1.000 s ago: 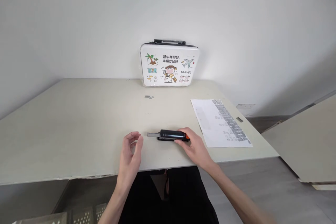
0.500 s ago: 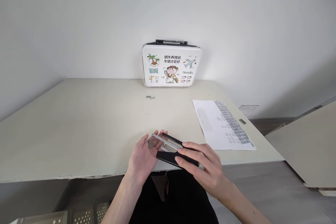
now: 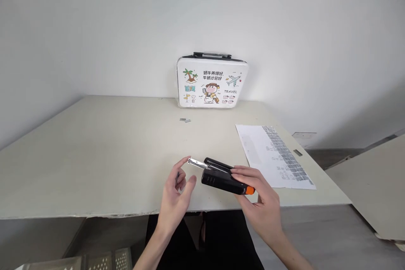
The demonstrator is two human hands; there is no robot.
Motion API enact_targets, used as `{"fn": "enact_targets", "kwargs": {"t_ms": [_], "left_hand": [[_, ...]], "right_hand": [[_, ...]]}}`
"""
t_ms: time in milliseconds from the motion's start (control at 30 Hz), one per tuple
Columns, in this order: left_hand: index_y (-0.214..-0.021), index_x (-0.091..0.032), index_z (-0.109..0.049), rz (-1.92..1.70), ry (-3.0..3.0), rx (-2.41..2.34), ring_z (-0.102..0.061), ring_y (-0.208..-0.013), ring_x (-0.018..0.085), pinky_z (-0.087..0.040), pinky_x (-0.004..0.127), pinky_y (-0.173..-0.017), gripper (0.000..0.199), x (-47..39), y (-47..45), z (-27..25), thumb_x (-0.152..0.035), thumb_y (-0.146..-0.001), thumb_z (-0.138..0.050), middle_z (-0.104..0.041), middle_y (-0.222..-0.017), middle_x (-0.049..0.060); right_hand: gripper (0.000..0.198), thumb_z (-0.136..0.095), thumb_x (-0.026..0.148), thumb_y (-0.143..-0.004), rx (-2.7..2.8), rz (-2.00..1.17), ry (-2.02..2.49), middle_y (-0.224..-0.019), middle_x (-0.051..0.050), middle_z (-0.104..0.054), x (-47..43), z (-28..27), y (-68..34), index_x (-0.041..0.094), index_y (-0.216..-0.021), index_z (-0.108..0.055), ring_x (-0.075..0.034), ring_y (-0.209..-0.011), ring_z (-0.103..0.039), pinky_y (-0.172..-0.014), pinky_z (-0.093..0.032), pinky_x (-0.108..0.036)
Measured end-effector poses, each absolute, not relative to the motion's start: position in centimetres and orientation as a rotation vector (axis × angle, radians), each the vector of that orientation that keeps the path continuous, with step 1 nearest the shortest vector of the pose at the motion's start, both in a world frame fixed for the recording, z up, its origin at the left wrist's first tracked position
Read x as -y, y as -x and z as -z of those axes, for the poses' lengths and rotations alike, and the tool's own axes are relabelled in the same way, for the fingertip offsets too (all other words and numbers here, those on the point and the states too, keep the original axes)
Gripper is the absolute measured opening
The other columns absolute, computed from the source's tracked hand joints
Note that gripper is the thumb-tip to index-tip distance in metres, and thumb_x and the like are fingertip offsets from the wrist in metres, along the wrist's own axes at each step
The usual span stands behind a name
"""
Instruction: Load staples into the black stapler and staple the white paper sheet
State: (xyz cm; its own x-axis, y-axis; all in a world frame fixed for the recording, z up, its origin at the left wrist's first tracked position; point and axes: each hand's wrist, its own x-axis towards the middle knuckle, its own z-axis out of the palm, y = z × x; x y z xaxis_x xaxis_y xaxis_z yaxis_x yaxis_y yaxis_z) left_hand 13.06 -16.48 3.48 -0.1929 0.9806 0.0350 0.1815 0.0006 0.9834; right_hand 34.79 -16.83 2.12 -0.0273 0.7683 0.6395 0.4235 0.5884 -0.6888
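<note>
The stapler has come up from the table, where it lay 1.0 s ago, and has turned since 0.5 s ago, so its orange end now shows. The left hand, palm up beneath its front 0.5 s ago, now has 1 index finger at the tip of the protruding metal rail, which puts the work at that end, I judge. The right hand is clamped on the stapler's rear, holding it tilted above the table's near edge. The left thumb and index finger stand apart; something grey shows among the curled fingers, but I cannot tell whether they grip it. Counted: 1 stapler, 1 case against the wall, 2 small staple strips before it, 1 sheet of paper and 1 dark strip just beyond its right side.
</note>
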Motion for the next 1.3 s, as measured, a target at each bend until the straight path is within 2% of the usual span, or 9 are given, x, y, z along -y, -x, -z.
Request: {"fn": "enact_targets", "kwargs": {"t_ms": [200,300,400,567,767,933,1033,1167,1300], "left_hand": [[-0.141,-0.030,-0.063,-1.174,-1.484,-1.344,-0.043,-0.073,0.017,-0.043,0.029,-0.073,0.046,16.5,-13.3,-2.6,-0.037,-0.095,-0.061,-0.041,-0.080,-0.002],[-0.144,-0.031,-0.058,-1.228,-1.290,-1.387,-0.037,-0.067,0.015,-0.041,0.027,-0.066,0.050,16.4,-12.6,-2.4,-0.040,-0.094,-0.062,-0.036,-0.079,-0.003],[-0.140,-0.031,-0.057,-1.346,-0.960,-1.342,-0.037,-0.065,0.013,-0.042,0.025,-0.066,0.050,16.3,-11.7,-2.3,-0.041,-0.091,-0.067,-0.039,-0.079,-0.004],[-0.119,-0.019,-0.065,-1.533,-0.379,-1.011,-0.040,-0.067,0.010,-0.043,0.023,-0.063,0.033,15.5,-10.2,-2.3,-0.024,-0.088,-0.073,-0.039,-0.079,-0.003],[-0.100,-0.012,-0.069,-1.590,-0.115,-0.740,-0.052,-0.069,0.010,-0.050,0.023,-0.060,0.015,14.8,-9.2,-2.4,-0.018,-0.091,-0.059,-0.051,-0.087,0.004],[-0.109,-0.012,-0.071,-1.583,-0.078,-0.798,-0.069,-0.100,0.018,-0.059,0.025,-0.081,0.026,14.7,-9.3,-2.2,-0.023,-0.099,-0.050,-0.067,-0.114,0.014],[-0.121,-0.010,-0.068,-1.572,-0.096,-0.801,-0.065,-0.125,0.024,-0.057,0.030,-0.099,0.034,14.6,-9.4,-2.3,-0.028,-0.102,-0.045,-0.065,-0.135,0.018],[-0.131,-0.008,-0.063,-1.596,-0.150,-0.773,-0.059,-0.136,0.027,-0.046,0.040,-0.116,0.042,14.5,-9.6,-2.4,-0.031,-0.103,-0.042,-0.063,-0.143,0.020],[-0.133,-0.012,-0.065,-1.544,-0.244,-0.782,-0.052,-0.142,0.028,-0.036,0.044,-0.124,0.045,14.8,-11.2,-2.5,-0.038,-0.104,-0.042,-0.061,-0.147,0.015]], "right_hand": [[0.023,-0.066,0.020,-0.094,1.621,-0.450,1.044,-0.117,-0.008,-0.073,15.5,-2.2,-33.1,0.030,-0.114,-0.070,-0.028,-0.115,-0.070,-0.094,-0.062,-0.046],[0.019,-0.070,0.032,-0.094,1.605,-0.581,1.110,-0.113,-0.008,-0.074,13.5,-2.2,-31.9,0.028,-0.113,-0.070,-0.027,-0.105,-0.072,-0.086,-0.061,-0.041],[0.024,-0.071,0.041,-0.092,1.602,-0.660,1.155,-0.108,-0.007,-0.076,9.7,-1.9,-30.2,0.025,-0.109,-0.069,-0.025,-0.097,-0.071,-0.085,-0.058,-0.038],[0.026,-0.074,0.040,-0.085,1.615,-0.731,1.144,-0.111,-0.005,-0.076,1.1,-0.5,-25.5,0.024,-0.104,-0.068,-0.026,-0.102,-0.069,-0.097,-0.052,-0.040],[0.029,-0.073,0.032,-0.086,1.685,-0.779,1.095,-0.115,-0.006,-0.075,-5.8,1.3,-20.8,0.022,-0.112,-0.066,-0.023,-0.105,-0.068,-0.098,-0.050,-0.035],[0.031,-0.072,0.027,-0.088,1.791,-0.627,1.166,-0.120,-0.011,-0.072,-6.2,0.5,-20.4,0.020,-0.117,-0.063,-0.027,-0.112,-0.065,-0.104,-0.047,-0.042],[0.029,-0.065,0.028,-0.094,1.815,-0.388,1.072,-0.126,-0.013,-0.067,-2.5,-0.9,-21.2,0.020,-0.122,-0.060,-0.027,-0.119,-0.061,-0.105,-0.046,-0.043],[0.014,-0.054,0.034,-0.102,1.941,-0.465,0.939,-0.105,-0.006,-0.070,5.7,-2.4,-22.7,0.024,-0.109,-0.061,-0.021,-0.099,-0.067,-0.089,-0.052,-0.034],[0.018,-0.063,0.038,-0.097,1.996,-0.595,1.012,-0.101,-0.003,-0.070,11.5,-2.3,-23.7,0.025,-0.108,-0.060,-0.020,-0.090,-0.069,-0.073,-0.055,-0.031]]}}
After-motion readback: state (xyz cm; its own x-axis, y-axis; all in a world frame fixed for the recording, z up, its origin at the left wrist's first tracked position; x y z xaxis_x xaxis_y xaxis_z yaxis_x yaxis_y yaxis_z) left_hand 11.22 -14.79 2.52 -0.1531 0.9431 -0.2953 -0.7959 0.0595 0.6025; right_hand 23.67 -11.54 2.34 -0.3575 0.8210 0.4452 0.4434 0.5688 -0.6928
